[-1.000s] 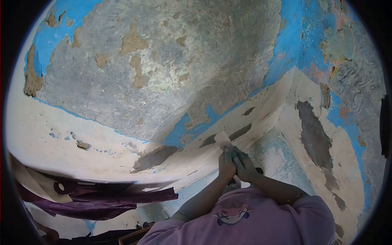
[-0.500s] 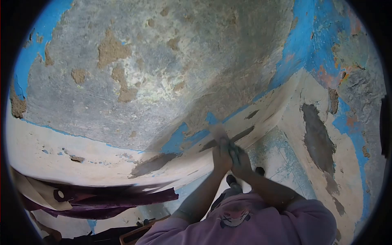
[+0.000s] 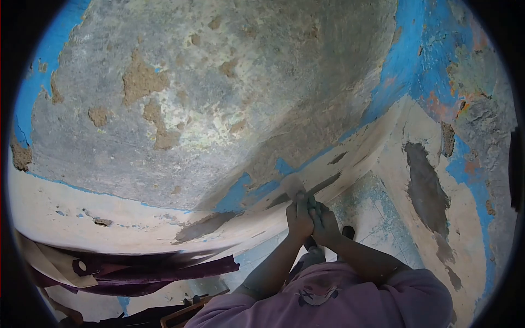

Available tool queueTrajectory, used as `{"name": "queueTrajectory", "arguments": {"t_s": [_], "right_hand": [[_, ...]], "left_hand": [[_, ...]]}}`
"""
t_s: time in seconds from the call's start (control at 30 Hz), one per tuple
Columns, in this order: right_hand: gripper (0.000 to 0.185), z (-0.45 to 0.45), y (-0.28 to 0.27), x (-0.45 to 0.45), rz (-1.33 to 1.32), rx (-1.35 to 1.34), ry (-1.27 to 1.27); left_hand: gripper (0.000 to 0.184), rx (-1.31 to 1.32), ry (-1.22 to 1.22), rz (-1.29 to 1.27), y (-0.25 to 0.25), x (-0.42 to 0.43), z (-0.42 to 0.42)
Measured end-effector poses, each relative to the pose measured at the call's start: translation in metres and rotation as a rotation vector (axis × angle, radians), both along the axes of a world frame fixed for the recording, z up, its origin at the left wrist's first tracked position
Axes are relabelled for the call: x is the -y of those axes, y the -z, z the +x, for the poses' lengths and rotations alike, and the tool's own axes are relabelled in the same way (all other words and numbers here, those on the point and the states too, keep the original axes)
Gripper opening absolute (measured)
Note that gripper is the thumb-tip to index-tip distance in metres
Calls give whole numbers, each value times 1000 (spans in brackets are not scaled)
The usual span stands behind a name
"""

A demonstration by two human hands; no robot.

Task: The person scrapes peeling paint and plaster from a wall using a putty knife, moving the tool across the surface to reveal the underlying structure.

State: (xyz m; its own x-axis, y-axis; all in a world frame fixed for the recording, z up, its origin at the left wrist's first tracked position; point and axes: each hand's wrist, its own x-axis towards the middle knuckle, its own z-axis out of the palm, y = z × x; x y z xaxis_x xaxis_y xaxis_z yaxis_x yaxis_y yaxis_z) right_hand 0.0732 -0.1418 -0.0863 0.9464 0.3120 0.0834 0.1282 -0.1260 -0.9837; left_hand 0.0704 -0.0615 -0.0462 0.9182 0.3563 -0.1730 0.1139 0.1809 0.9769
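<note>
Both hands are together in front of me at the lower part of the wall. My left hand [image 3: 299,218] is closed around the handle of what looks like a scraper [image 3: 293,186], whose pale, blurred flat blade points up and left. Pressed beside it, my right hand [image 3: 326,225] is closed on the same tool; most of the handle is hidden by the fingers. The blade lies at the wall's cream band [image 3: 257,218], by a strip of blue paint [image 3: 262,188] and a dark bare patch. Whether its edge touches the surface I cannot tell.
Grey bare plaster [image 3: 180,98] with brown pits covers the wall above. A corner meets a second wall with a dark patch [image 3: 426,191] at right. Dark purple cloth [image 3: 164,268] hangs at lower left, near a brown wooden edge [image 3: 180,317]. Tiled floor [image 3: 377,213] lies below.
My hands and the scraper have shifted slightly down toward me, still held together. The view has tilted a little.
</note>
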Motion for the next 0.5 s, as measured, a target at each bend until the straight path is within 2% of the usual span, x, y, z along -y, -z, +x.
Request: {"name": "queueTrajectory", "arguments": {"t_s": [0.07, 0.13, 0.2, 0.27, 0.3, 0.33, 0.4, 0.47, 0.5], "right_hand": [[31, -9, 9, 0, 29, 26, 38], [31, -3, 11, 2, 55, 57, 73], [31, 9, 5, -3, -19, -190, -60], [32, 8, 2, -4, -31, -114, -35], [33, 3, 3, -4, -40, -54, -18], [33, -6, 9, -4, -41, -63, -23], [34, -11, 16, 0, 100, 2, 27], [34, 2, 12, -7, 53, -4, 41], [34, 9, 8, -11, 10, -26, 50]], "left_hand": [[39, -51, -56, 33, 11, 6, -4], [40, -32, -33, 24, -2, 4, 11], [40, -26, -10, 23, -3, -3, 10], [42, 8, 32, 68, 9, -8, 11], [43, -18, -19, -30, -6, -1, 9], [43, -27, -24, -31, 3, -2, 3], [43, -120, 39, 123, 18, -3, -4], [46, -121, 4, 161, 16, -3, 3], [46, -37, 27, 129, 6, -10, 14]]}}
